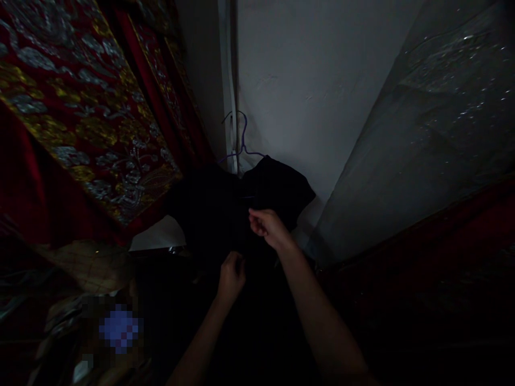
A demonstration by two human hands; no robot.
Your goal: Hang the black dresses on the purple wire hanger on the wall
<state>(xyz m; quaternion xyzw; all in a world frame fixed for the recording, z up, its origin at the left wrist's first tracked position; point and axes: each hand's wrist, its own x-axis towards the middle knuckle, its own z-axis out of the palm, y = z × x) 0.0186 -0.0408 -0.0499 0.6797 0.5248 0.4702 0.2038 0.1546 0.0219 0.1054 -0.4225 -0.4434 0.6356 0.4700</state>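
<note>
A black short-sleeved garment hangs in front of me on a thin purple hanger, its neckline open at the top. My right hand is closed at the upper front of the garment, just below the neckline, thumb and finger pinched on the cloth. Lower and to the left, my left hand is curled closed against the garment's front. The dark cloth swallows the detail at the fingertips.
A red cloth with gold and silver embroidery hangs at left. Sheer, glittery fabric drapes at right beside a pale wall. A pale strip runs up behind the hanger. Lower left is a blurred bluish patch.
</note>
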